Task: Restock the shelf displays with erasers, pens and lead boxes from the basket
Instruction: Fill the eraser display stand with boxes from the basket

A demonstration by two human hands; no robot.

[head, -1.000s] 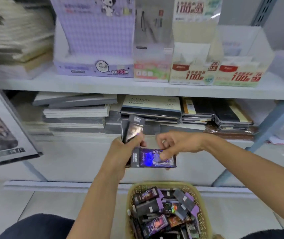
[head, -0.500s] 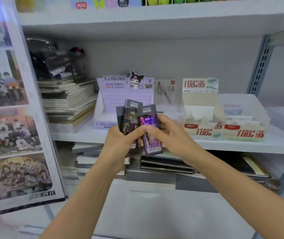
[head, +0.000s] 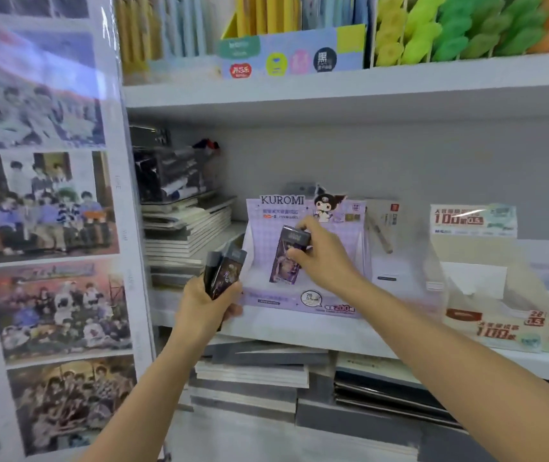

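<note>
Right hand (head: 323, 261) pinches a slim purple printed lead box (head: 283, 261) over the lilac cardboard Kuromi display tray (head: 299, 303) just beyond it. Left hand (head: 203, 305) grips several more dark boxes (head: 226, 266), so restocking seems far from finished.

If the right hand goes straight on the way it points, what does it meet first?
Most likely the purple Kuromi display: the right hand holds a lead box in front of its back card, pointing into it. Depth is unclear, so the gap is hard to judge.
</note>
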